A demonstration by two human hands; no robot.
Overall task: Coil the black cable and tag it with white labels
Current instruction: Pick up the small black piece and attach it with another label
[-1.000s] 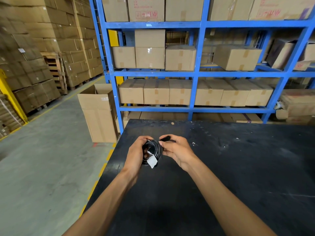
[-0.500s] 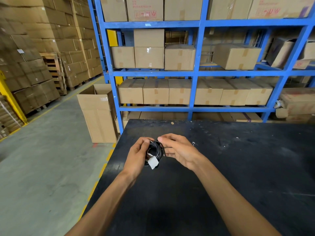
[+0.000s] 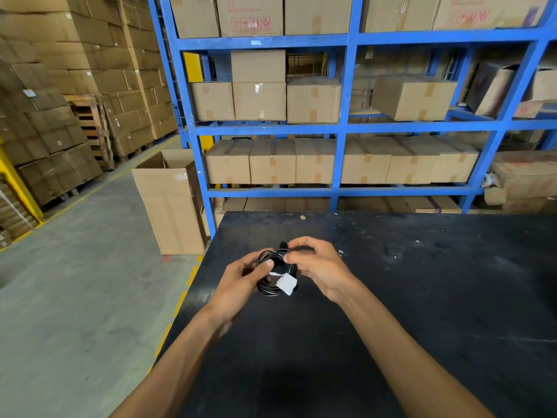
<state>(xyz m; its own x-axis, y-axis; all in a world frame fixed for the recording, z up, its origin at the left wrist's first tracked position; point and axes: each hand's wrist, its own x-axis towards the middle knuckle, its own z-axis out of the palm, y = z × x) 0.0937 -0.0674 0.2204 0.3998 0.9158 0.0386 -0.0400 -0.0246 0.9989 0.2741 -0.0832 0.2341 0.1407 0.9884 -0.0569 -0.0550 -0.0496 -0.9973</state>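
Both hands' grip around coiled cable [image 3: 275, 271]

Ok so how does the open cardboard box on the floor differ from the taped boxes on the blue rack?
The open cardboard box stands on the floor with its top flaps up, while the taped boxes sit shut in a row on the blue rack. The floor box is taller than it is wide, whereas the shelf boxes look squat. Both are plain brown cardboard.
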